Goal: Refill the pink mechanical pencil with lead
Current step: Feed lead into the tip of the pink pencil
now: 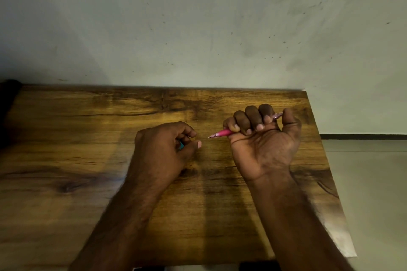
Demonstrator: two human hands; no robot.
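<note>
The right hand [262, 141] is turned palm-up, its fingers curled tight round the pink mechanical pencil [224, 132] — tip pointed left, clear end at the thumb — held above the wooden tabletop [88, 138] toward its far right corner. The left hand [163, 149] is loosely curled near the middle, a small teal object [181, 146] pinched inside — mostly hidden.

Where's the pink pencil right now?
In the head view, the pink mechanical pencil is gripped in the right hand above the wooden table, its tip pointing toward the left hand.
</note>
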